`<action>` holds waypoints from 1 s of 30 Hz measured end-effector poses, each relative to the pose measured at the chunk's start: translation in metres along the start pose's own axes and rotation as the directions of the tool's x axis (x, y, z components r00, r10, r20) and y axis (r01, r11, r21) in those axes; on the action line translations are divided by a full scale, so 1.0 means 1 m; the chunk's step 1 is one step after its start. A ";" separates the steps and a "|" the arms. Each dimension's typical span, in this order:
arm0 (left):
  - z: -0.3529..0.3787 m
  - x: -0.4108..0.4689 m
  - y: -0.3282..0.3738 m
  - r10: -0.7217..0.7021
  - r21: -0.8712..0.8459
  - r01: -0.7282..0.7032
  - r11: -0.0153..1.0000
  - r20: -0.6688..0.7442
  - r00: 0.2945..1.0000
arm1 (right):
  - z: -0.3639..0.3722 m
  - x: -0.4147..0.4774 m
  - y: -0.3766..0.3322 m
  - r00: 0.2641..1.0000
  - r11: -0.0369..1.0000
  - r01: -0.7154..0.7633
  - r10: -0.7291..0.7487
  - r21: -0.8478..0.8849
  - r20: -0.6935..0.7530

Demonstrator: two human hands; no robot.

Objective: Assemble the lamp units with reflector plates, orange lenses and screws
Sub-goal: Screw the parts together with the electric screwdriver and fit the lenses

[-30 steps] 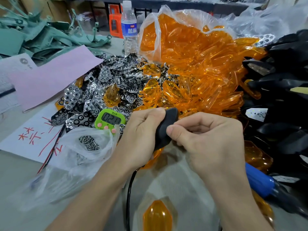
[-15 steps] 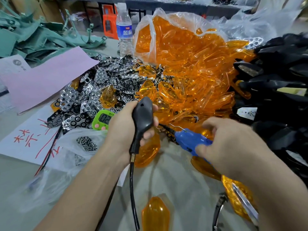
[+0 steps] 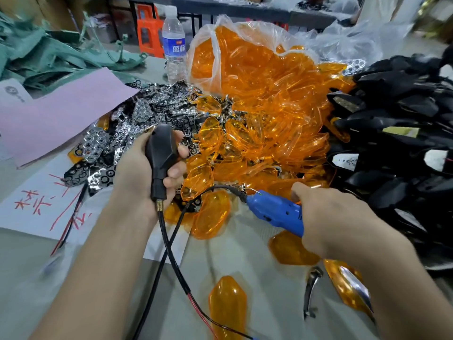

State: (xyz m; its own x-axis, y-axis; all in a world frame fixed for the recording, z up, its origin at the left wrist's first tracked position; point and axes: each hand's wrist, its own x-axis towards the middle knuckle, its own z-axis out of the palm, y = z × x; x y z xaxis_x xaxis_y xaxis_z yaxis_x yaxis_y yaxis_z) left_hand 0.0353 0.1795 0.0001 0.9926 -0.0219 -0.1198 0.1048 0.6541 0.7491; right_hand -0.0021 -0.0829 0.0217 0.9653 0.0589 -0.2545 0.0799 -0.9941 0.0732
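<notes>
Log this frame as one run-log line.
left grip: holds black lamp housing | right grip: holds blue screwdriver | screwdriver: apart from housing | bit: hidden

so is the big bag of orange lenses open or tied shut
Open: the clear bag gapes at its mouth, and orange lenses spill out of it into a loose pile on the table.

The left hand (image 3: 137, 175) and right hand (image 3: 331, 217) are bare, with bare forearms (image 3: 98, 278) reaching the view's lower edge.
</notes>
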 end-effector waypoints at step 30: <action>0.006 0.004 -0.018 0.033 0.225 -0.006 0.974 -0.115 0.993 | -0.043 0.017 -0.022 0.812 -0.402 0.565 0.425 0.720 -0.400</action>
State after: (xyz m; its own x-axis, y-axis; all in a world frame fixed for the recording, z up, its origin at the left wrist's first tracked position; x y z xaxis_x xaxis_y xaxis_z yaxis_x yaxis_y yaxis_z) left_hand 0.0374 0.1633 -0.0100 0.9817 0.0870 -0.1694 0.1100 0.4672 0.8773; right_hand 0.0231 -0.0562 0.0573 0.9172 -0.3387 0.2098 0.3343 0.3675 -0.8679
